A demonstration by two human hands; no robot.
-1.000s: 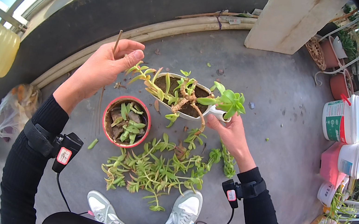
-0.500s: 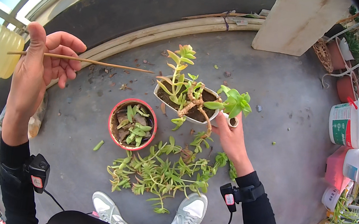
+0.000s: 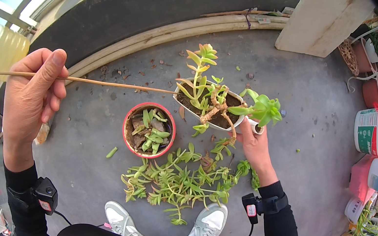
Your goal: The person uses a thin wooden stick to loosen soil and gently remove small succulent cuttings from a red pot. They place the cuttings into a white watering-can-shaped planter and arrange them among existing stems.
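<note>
My left hand pinches a thin brown stick between thumb and fingers. The stick lies level, and its far tip reaches the left rim of a white pot. That pot holds dark soil and a succulent with a thick, bent woody stem and green leaf rosettes. My right hand is closed on the pot's right end, by a small white tubular part; the leaves partly cover the fingers. Left of and nearer than this pot stands a red-rimmed round pot with loose leaves and brown pieces inside.
Cut succulent stems lie heaped on the grey floor before my shoes. A single leaf lies beside the red-rimmed pot. White buckets line the right side. A pale slab and long pipes stand beyond.
My left hand has lowered and its fingers have closed around the stick, which has come rightward to the white pot's rim. The right hand still holds the pot. The whole view has shifted slightly.
</note>
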